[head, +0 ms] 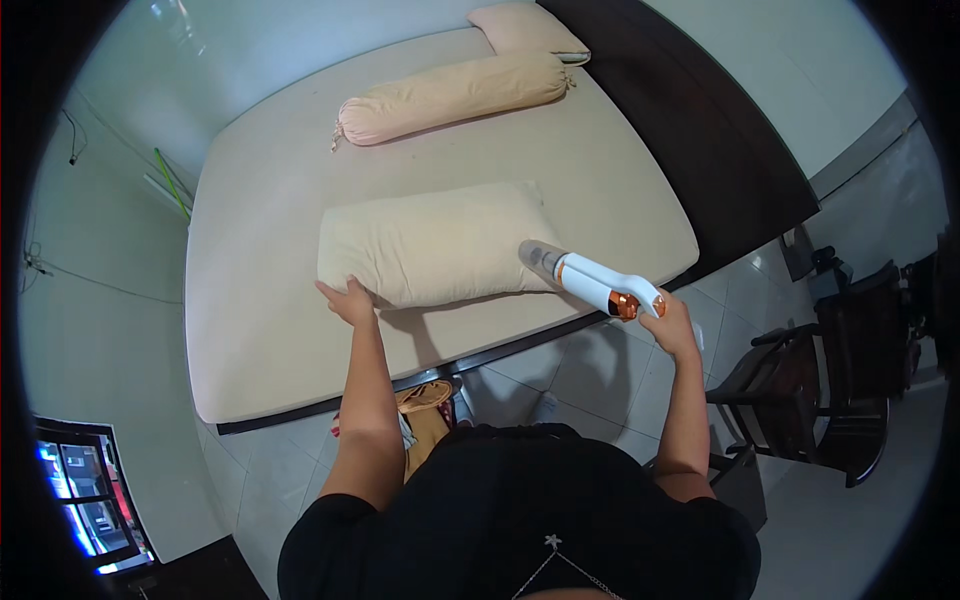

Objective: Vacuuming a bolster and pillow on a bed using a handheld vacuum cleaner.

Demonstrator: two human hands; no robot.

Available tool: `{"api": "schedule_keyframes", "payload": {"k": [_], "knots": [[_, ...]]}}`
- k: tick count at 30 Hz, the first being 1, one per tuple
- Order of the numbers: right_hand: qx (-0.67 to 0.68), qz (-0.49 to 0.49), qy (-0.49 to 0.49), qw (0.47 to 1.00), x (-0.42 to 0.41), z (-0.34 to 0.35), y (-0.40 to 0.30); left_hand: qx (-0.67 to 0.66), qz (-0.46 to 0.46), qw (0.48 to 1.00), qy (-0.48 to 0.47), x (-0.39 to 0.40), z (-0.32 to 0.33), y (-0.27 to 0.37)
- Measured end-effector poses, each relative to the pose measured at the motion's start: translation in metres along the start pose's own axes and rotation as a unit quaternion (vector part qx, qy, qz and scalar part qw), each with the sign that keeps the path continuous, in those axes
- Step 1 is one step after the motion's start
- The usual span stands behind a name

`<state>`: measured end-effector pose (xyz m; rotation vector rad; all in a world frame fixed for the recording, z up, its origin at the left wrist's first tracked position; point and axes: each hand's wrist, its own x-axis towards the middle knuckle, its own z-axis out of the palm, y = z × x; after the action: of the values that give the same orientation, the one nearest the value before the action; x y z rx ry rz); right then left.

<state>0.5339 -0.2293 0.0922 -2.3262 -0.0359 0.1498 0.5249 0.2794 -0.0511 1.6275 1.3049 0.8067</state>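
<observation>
A cream pillow (442, 240) lies flat on a mattress with a pale fitted sheet (255, 330). My left hand (350, 300) rests at the pillow's near left corner, thumb and fingers spread; whether it pinches the cloth is hard to tell. In my right hand (671, 322) is the handle of a white handheld vacuum cleaner (596, 281) with copper-coloured parts. Its clear grey front end meets the pillow's right side. Farther back lies a beige bolster (457, 97) with tied ends, and beyond it a pink pillow (525, 28) by the headboard.
A dark wooden headboard (697, 127) borders the bed on the right. Dark chairs (780, 382) stand on the tiled floor to the right. Folded cloths or a bag (425, 412) lie beside the bed near my feet. Loose cables run along the left wall.
</observation>
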Motion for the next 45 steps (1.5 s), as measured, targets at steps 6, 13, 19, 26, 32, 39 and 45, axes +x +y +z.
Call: {"api": "schedule_keyframes", "payload": {"k": [6,13,19,26,32,39,45], "knots": [[-0.053,-0.037,-0.054,0.996,0.009,0.009,0.008,-0.067,0.061,0.995,-0.041,0.035,-0.006,-0.029],[-0.004,-0.143,-0.205,0.968,0.031,0.092,-0.071,-0.134,-0.007,0.947,-0.29,0.032,0.003,-0.046],[-0.136,-0.268,-0.276,0.913,0.001,0.185,-0.143,0.151,-0.033,0.901,-0.404,0.083,0.015,-0.106],[-0.178,-0.168,-0.148,0.958,-0.002,0.105,-0.045,0.188,0.019,0.872,-0.453,0.018,0.046,-0.091],[-0.164,0.001,-0.072,0.984,-0.009,0.0,0.002,0.213,0.088,0.868,-0.44,-0.042,0.089,-0.063],[-0.197,0.095,-0.016,0.976,0.012,-0.036,0.042,0.163,0.176,0.86,-0.451,-0.1,0.122,-0.053],[-0.155,0.082,0.073,0.982,0.064,-0.022,0.071,0.117,0.163,0.868,-0.455,-0.111,0.11,-0.061]]}}
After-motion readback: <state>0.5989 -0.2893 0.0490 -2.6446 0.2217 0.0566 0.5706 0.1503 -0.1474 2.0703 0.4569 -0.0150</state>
